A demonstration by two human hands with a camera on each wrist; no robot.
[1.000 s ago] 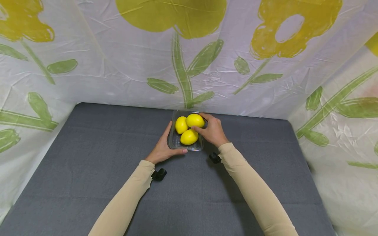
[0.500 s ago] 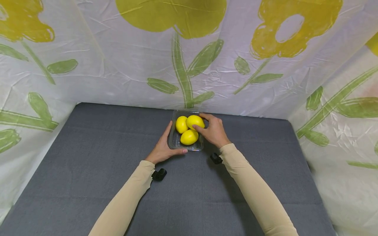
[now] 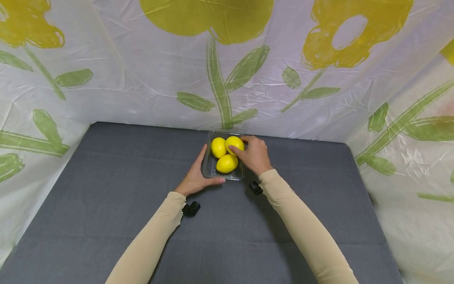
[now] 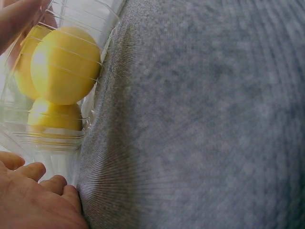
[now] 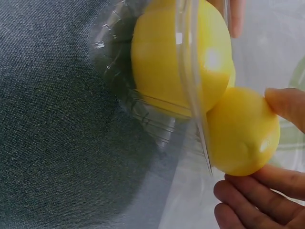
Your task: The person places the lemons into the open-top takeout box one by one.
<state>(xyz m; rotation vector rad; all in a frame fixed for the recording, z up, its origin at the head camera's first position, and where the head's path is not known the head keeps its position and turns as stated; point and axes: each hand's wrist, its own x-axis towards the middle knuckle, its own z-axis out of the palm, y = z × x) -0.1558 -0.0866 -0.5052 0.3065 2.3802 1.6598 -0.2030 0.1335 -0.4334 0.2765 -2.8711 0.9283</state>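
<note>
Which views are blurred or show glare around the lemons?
Head view: sharp, evenly lit. Left wrist: lemons soft behind the ribbed clear tray; left hand blurred. Right wrist: glare on the tray rim; right hand fingertips soft.

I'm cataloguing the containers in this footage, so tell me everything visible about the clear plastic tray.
The clear plastic tray is a shallow, transparent, ribbed rectangle with rounded corners. It sits flat on the grey cloth surface near the floral backdrop and holds three lemons. The left hand holds its near left corner; the right hand reaches in, gripping the far right lemon.
</note>
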